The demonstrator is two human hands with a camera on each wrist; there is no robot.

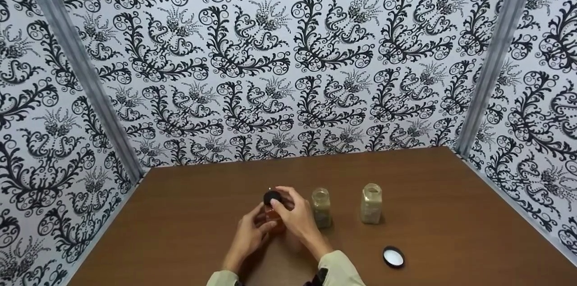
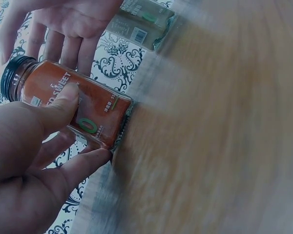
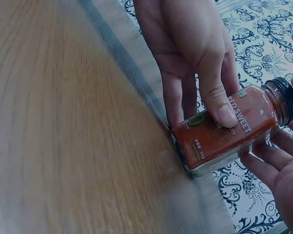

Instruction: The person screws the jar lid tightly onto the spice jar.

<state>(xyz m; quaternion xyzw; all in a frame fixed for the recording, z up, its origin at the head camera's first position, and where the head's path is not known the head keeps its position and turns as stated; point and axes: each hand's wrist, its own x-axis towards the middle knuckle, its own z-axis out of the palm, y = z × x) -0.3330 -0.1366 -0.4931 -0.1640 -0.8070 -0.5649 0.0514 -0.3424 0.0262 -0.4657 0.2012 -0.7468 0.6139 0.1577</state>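
Observation:
A glass spice jar [image 2: 75, 102] of orange-red powder, its label reading in part "RED SWEET", stands on the table. My left hand [image 1: 249, 235] holds it round the body, the thumb across the label in both wrist views. The jar's black lid [image 3: 282, 100] is on its mouth. My right hand [image 1: 297, 216] is at that lid, thumb over one side and fingers at the other; how firmly it grips cannot be told. Beside the right hand stands a lidless jar [image 1: 322, 214] with greenish contents. Another lidless jar [image 1: 371, 207], with paler contents, is farther right.
A loose black lid [image 1: 393, 257], its white inside facing up, lies at the right front of the brown wooden table [image 1: 194, 209]. Patterned black-and-white walls [image 1: 252, 65] rise behind the table and at both sides.

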